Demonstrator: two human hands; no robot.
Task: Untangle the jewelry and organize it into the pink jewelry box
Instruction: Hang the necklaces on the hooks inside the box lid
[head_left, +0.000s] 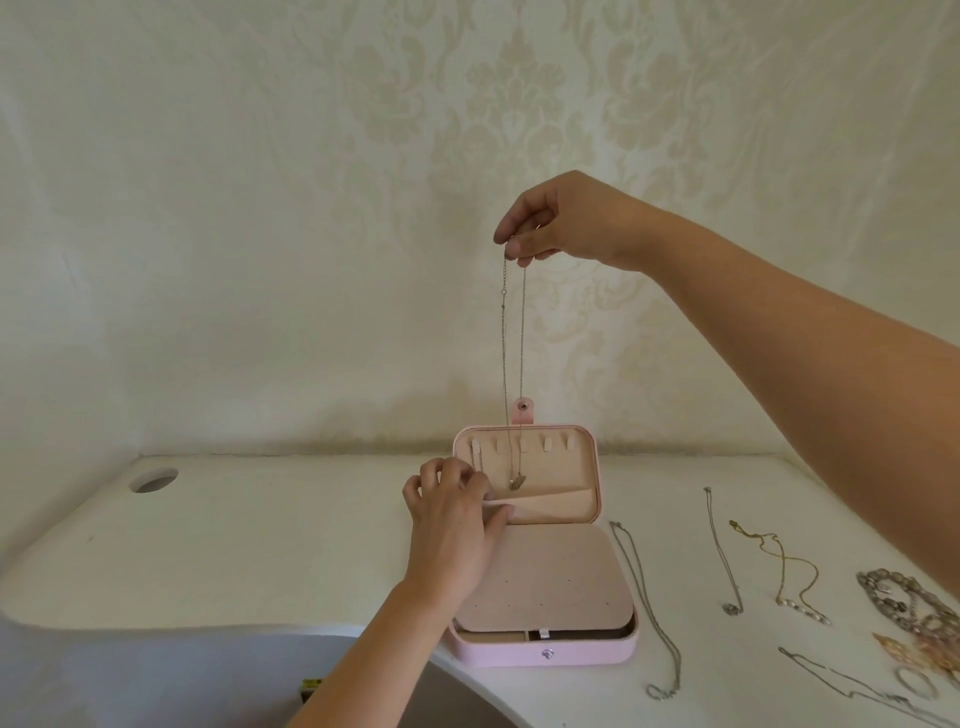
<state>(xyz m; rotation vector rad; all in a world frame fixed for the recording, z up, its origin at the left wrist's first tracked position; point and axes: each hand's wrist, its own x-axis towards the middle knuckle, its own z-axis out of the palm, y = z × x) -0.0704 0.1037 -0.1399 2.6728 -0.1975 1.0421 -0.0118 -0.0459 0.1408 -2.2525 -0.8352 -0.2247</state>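
Observation:
The pink jewelry box (545, 656) stands open on the white table, its lid (592, 467) upright with a row of hooks and a pocket. My right hand (561, 221) is raised high and pinches a thin chain necklace (513, 353) that hangs straight down, its pendant dangling in front of the lid's pocket. My left hand (452, 525) rests at the lid's lower left, its fingers pinching the edge of the pocket. A beige padded flap (550, 577) covers the box's base.
To the right of the box lie a silver chain (644, 603), a pendant chain (724, 556), a gold chain (784, 566), and a pile of beaded jewelry (914, 618) with a ring (915, 682). A round hole (154, 479) sits at the table's back left.

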